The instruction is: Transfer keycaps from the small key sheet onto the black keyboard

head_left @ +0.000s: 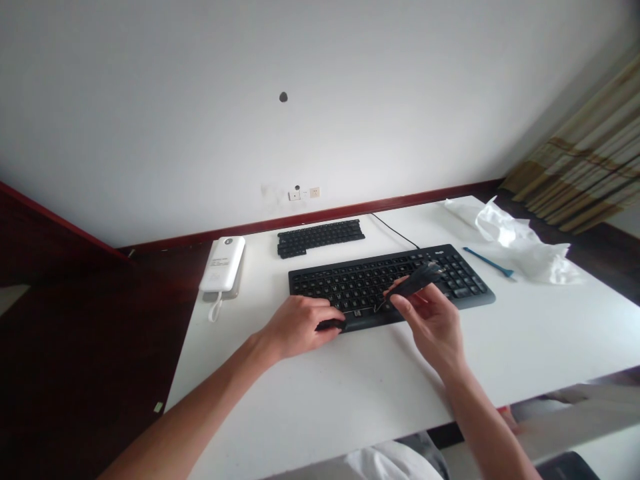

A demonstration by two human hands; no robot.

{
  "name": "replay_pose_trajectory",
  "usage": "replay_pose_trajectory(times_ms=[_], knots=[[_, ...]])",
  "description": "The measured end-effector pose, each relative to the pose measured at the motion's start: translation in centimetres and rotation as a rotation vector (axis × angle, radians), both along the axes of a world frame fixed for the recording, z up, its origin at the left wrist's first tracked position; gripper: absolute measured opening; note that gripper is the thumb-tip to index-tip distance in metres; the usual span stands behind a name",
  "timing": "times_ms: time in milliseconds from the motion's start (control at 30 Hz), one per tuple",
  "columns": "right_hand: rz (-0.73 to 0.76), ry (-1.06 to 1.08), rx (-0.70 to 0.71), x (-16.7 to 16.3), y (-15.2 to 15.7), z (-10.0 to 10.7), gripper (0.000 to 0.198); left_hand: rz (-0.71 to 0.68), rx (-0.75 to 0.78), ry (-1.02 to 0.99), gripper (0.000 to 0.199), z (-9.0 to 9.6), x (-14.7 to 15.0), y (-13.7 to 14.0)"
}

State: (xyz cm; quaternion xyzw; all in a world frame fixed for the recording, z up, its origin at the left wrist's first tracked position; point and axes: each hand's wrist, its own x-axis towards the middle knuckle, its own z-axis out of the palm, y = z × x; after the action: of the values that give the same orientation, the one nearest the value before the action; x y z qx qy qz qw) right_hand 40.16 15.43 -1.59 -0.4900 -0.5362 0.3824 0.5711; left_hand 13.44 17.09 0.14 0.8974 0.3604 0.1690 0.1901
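A black keyboard [470,283] lies at a slant on the white table, its cable running off behind. Many switches in its main section look bare, while keycaps sit on the number pad at the right. My left hand [303,325] is closed over the keyboard's front left edge, fingertips curled on the dark rim. Above the lower middle keys, my right hand [437,327] pinches a black tool [413,281]. Thin wire prongs like a keycap puller's point down-left from it to the keys. Its other end, at upper right, looks bristly.
Behind the keyboard, black keycaps [320,238] lie in close rows. A white power bank [224,263] with a strap sits at the left. To the right are a blue slim tool [487,261] and crumpled white plastic [530,250]. The table [320,400] meets the wall at the back.
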Motion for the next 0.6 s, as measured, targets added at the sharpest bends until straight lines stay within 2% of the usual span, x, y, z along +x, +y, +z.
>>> replay_pose_trajectory(times_ms=[400, 600], knots=[[0.055, -0.111, 0.002, -0.4, -0.4, -0.2, 0.026, 0.001, 0.025, 0.038, 0.018, -0.1, 0.2, 0.0], [0.052, -0.194, -0.013, -1.0, -0.7, 0.4, 0.025, 0.007, 0.044, 0.057, 0.017, -0.1, 0.4, 0.0]])
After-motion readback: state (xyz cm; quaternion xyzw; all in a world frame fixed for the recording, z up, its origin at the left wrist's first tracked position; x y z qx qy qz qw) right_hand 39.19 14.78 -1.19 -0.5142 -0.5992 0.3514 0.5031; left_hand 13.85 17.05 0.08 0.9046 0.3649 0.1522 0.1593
